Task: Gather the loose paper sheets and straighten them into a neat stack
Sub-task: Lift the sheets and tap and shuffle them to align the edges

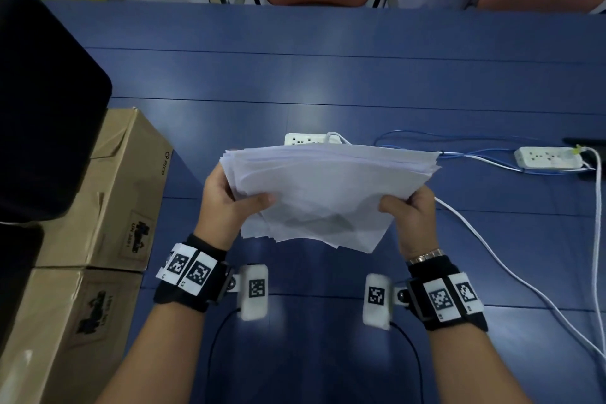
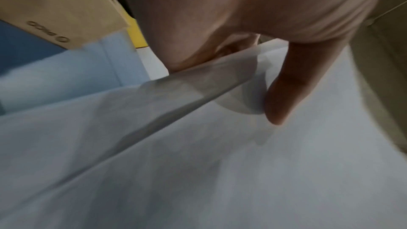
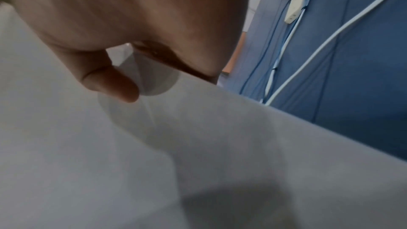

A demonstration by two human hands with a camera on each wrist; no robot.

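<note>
Both hands, the left hand (image 1: pixel 226 203) and right hand (image 1: pixel 410 213), hold the paper sheets (image 1: pixel 321 187) above the blue desk (image 1: pixel 360 82), thumbs on top and fingers (image 1: pixel 216 174) curled beneath, edges still fanned. Next, I judge, comes tapping an edge on the desk to square them. Cardboard boxes (image 1: pixel 108 190) sit left, power strips (image 1: pixel 547 157) and cables (image 1: pixel 492 259) right.

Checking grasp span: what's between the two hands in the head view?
Only the paper sheets. The left hand grips one side and the right hand the other, thumbs on top, with the sheets held above the blue table. The head view shows it.
</note>
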